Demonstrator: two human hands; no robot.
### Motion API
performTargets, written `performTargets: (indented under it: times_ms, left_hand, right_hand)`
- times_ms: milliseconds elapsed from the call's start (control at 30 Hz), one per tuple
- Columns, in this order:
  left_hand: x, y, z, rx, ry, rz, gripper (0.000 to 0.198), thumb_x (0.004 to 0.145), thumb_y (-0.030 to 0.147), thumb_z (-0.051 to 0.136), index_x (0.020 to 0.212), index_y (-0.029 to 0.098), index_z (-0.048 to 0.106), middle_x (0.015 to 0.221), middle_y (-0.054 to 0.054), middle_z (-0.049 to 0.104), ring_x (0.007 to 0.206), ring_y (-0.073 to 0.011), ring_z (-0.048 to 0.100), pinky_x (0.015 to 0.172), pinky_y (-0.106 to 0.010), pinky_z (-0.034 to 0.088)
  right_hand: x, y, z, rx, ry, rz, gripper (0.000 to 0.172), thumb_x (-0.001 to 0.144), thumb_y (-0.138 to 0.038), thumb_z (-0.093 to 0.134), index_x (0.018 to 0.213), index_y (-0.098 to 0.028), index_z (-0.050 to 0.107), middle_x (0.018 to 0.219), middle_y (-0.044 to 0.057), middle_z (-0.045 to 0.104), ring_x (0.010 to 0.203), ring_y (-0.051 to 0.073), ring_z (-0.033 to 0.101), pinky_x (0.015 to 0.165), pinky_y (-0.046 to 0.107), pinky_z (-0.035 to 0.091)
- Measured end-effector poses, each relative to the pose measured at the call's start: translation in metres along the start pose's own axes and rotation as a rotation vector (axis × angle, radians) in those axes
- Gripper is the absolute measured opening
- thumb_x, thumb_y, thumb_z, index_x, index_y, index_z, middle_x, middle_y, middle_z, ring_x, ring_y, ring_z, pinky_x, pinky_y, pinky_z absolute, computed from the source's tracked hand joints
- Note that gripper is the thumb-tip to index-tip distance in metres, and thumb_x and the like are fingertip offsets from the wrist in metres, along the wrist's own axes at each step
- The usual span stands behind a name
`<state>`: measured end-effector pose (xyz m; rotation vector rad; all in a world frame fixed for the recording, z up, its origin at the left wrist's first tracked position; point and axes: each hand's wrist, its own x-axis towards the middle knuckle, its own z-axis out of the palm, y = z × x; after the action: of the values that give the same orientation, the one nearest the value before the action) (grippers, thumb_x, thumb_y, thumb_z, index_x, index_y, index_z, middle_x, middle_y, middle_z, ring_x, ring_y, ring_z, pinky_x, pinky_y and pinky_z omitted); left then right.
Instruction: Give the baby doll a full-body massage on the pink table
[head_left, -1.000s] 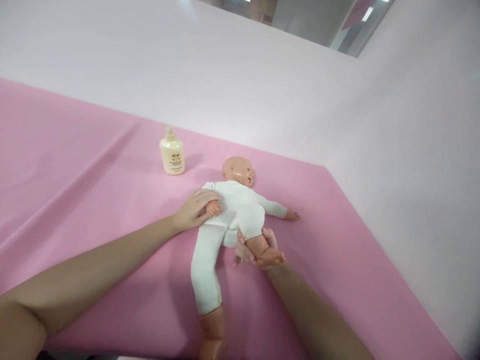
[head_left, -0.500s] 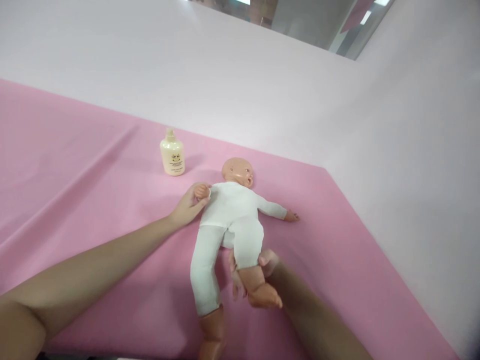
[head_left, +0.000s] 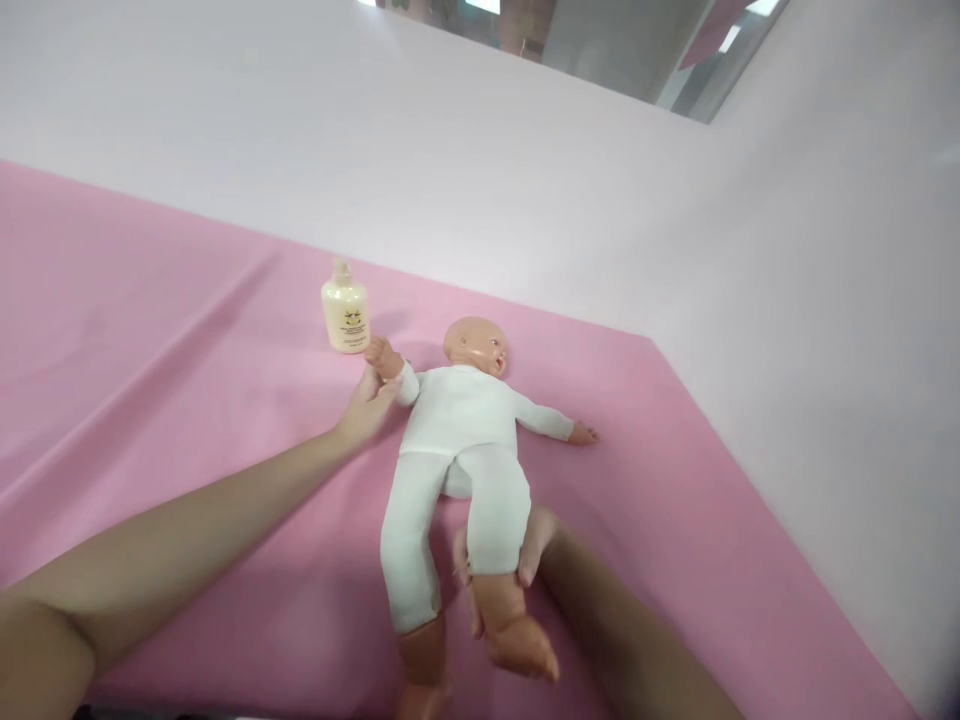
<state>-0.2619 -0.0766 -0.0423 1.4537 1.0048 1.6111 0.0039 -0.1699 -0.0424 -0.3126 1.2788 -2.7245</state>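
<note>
A baby doll [head_left: 465, 415] in a white suit lies on its back on the pink cloth, its head turned to the right. My left hand [head_left: 365, 405] is closed round the doll's arm on the left side, near the wrist, holding it slightly raised. My right hand [head_left: 536, 545] wraps from beneath round the doll's lower leg on the right side, with fingers showing on both sides of it. The doll's other arm and other leg rest untouched on the cloth.
A cream-coloured bottle [head_left: 346, 318] stands just beyond my left hand. The pink cloth [head_left: 187, 400] has folds at the left. A white wall [head_left: 420, 170] with a window [head_left: 600, 50] rises behind and at the right.
My left hand has moved the doll's arm outward to the left, towards the bottle. The leg in my right hand has come down and extended towards me.
</note>
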Motion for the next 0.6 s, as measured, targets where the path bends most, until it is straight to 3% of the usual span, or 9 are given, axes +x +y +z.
performTargets:
  times_ms: [67,133,267,367,467,600]
  left_hand:
    - [-0.005,0.010,0.002,0.117,-0.149,0.100,0.047,0.091,0.049,0.064,0.127,0.020,0.055,0.132,-0.014,0.062,0.125,-0.0272,0.058,0.112,-0.045,0.042]
    - [-0.007,0.016,0.002,0.251,-0.282,0.218,0.042,0.090,0.044,0.066,0.124,0.020,0.060,0.129,-0.013,0.065,0.124,-0.0282,0.058,0.112,-0.046,0.041]
    - [-0.006,0.018,0.000,0.375,-0.444,0.388,0.040,0.088,0.041,0.068,0.123,0.022,0.064,0.126,-0.012,0.068,0.123,-0.0304,0.059,0.113,-0.047,0.038]
    - [-0.005,0.018,-0.001,0.379,-0.443,0.401,0.040,0.088,0.039,0.068,0.123,0.022,0.064,0.125,-0.012,0.069,0.122,-0.0301,0.059,0.112,-0.047,0.038]
    - [-0.006,0.020,0.001,0.355,-0.386,0.307,0.039,0.088,0.038,0.068,0.123,0.022,0.064,0.125,-0.011,0.068,0.121,-0.0291,0.059,0.111,-0.044,0.040]
    - [-0.006,0.017,0.003,0.182,-0.223,0.079,0.039,0.087,0.043,0.068,0.117,0.018,0.062,0.126,-0.012,0.065,0.121,-0.0284,0.058,0.111,-0.043,0.040]
  right_hand:
    - [-0.006,0.004,-0.001,0.061,0.085,-0.232,0.059,0.072,-0.050,0.078,0.111,-0.012,0.053,0.090,0.014,0.074,0.078,0.022,0.074,0.067,0.029,0.058]
    - [-0.010,0.001,0.001,0.076,0.250,-0.415,0.058,0.075,-0.062,0.067,0.104,-0.013,0.054,0.076,0.008,0.070,0.059,0.015,0.066,0.053,0.022,0.052]
    - [-0.010,-0.015,0.005,0.078,0.581,-0.519,0.053,0.081,-0.060,0.056,0.104,-0.012,0.055,0.066,0.001,0.061,0.047,0.007,0.048,0.041,0.017,0.036]
    - [-0.006,-0.021,0.010,0.090,0.681,-0.467,0.053,0.081,-0.060,0.056,0.106,-0.012,0.055,0.065,0.000,0.058,0.047,0.007,0.044,0.040,0.017,0.032]
    - [-0.003,-0.018,0.013,0.043,0.697,-0.446,0.054,0.079,-0.060,0.058,0.103,-0.012,0.056,0.065,0.001,0.059,0.050,0.008,0.049,0.044,0.018,0.038]
    - [-0.007,-0.006,0.009,-0.016,0.506,-0.375,0.054,0.075,-0.057,0.065,0.103,-0.012,0.056,0.071,0.006,0.066,0.057,0.012,0.062,0.052,0.020,0.048]
